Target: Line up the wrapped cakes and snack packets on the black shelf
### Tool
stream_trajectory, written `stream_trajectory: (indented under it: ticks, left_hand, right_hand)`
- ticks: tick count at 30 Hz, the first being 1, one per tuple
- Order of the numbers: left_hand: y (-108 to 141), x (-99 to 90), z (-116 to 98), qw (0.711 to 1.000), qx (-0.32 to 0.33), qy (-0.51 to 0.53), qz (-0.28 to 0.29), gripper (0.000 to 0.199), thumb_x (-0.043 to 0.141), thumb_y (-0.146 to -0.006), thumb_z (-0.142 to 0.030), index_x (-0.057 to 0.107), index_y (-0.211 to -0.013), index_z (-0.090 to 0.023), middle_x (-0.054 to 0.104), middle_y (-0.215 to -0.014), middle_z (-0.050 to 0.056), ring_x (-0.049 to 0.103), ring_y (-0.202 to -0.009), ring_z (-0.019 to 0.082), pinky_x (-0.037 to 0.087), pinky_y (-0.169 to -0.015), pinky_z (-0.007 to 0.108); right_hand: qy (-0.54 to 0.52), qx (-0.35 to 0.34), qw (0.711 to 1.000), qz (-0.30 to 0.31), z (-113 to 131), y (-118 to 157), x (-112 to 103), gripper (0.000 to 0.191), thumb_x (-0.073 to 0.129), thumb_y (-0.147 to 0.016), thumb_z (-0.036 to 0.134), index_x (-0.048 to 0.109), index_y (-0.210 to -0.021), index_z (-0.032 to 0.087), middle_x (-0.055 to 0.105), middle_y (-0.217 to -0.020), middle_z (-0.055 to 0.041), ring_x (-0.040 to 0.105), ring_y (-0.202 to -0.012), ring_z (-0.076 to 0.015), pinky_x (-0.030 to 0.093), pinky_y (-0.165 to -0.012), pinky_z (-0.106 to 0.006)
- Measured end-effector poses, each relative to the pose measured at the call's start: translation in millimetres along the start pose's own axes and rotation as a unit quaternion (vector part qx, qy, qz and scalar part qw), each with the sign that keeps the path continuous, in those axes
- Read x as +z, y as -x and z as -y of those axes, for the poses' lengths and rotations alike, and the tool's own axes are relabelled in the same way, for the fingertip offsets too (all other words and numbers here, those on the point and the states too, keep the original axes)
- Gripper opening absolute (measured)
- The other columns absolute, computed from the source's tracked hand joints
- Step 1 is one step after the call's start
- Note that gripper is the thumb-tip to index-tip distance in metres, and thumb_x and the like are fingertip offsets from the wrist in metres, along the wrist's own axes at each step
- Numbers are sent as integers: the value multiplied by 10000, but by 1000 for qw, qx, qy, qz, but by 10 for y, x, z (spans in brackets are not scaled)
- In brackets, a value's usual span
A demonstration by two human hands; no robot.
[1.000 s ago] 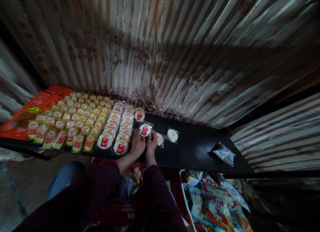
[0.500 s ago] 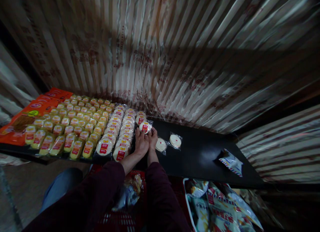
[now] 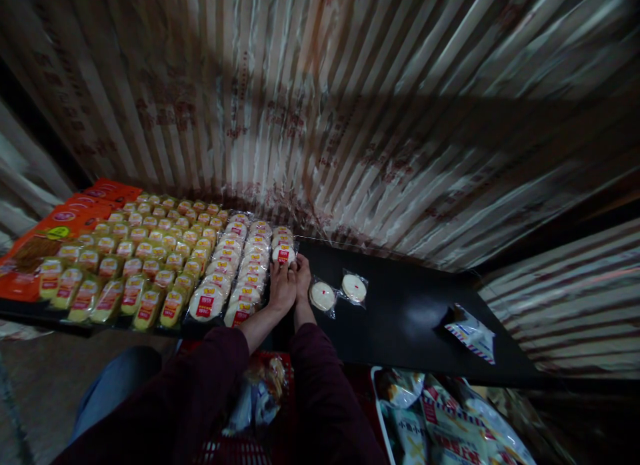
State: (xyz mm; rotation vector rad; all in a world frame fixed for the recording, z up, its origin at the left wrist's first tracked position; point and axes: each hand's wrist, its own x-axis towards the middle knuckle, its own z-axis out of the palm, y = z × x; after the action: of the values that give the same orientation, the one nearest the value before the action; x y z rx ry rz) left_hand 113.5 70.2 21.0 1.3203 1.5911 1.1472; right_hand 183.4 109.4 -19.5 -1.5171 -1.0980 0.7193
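Note:
A round white rice cracker packet (image 3: 283,253) with a red label lies at the near end of a short overlapping column on the black shelf (image 3: 400,311). My left hand (image 3: 283,286) has its fingers closed at the packet's near edge. Against its right side, the fingers of my right hand (image 3: 302,277) are bent round the wrapper's edge. My fingertips are partly hidden. Two longer columns of the same packets (image 3: 254,265) run just left of my hands. To the right lie two loose cracker packets, a nearer one (image 3: 323,295) and a farther one (image 3: 354,287), plain side up.
Rows of small yellow packaged cakes (image 3: 135,251) and orange snack bags (image 3: 60,225) fill the shelf's left part. A silver-blue bag (image 3: 470,333) lies at the right. Below are a red basket (image 3: 240,448) and a white-rimmed bin (image 3: 377,401) of snack bags. Striped sheeting (image 3: 320,118) hangs behind.
Both hands have brought the cracker packet slightly left and down onto the front of the short column. It was tilted over the column's right side before. The view has shifted a little.

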Motion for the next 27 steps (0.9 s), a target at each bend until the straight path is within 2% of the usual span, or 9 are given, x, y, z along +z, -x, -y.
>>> stream_trajectory:
  ticks: [5, 12, 19, 27]
  left_hand:
    - [-61, -17, -23, 1000, 7, -6, 18, 356, 413, -838, -143, 635, -1116, -149, 561, -1309, 113, 337, -1362, 245, 146, -1180, 417]
    - [-85, -50, -51, 1000, 3, -10, 16, 337, 419, -840, -132, 652, -1083, -143, 572, -1295, 120, 353, -1351, 253, 196, -1167, 418]
    - [-87, -27, -28, 998, 1, -61, 15, 361, 394, -869, -169, 627, -1143, -139, 533, -1341, 113, 319, -1374, 239, 195, -1171, 399]
    - [-93, 10, 47, 997, 16, -77, 18, 379, 402, -870, -171, 602, -1190, -137, 457, -1421, 121, 267, -1402, 258, 194, -1174, 424]
  right_hand:
    - [63, -3, 998, 6, 27, 14, 8, 296, 557, -739, 289, 586, -1024, 209, 685, -879, -26, 607, -777, -184, 455, -739, -304]
    - [143, -71, 987, -31, 8, -17, 43, 223, 529, -737, 220, 619, -940, 196, 655, -905, -62, 555, -881, -206, 400, -875, -329]
    - [253, -66, 965, 7, 23, -9, 43, 299, 468, -813, 222, 580, -1086, 170, 656, -1028, -95, 547, -979, -210, 368, -899, -318]
    - [271, -63, 960, 27, 33, -33, 23, 330, 469, -814, 242, 588, -1104, 137, 664, -1039, -115, 565, -994, -221, 380, -919, -328]
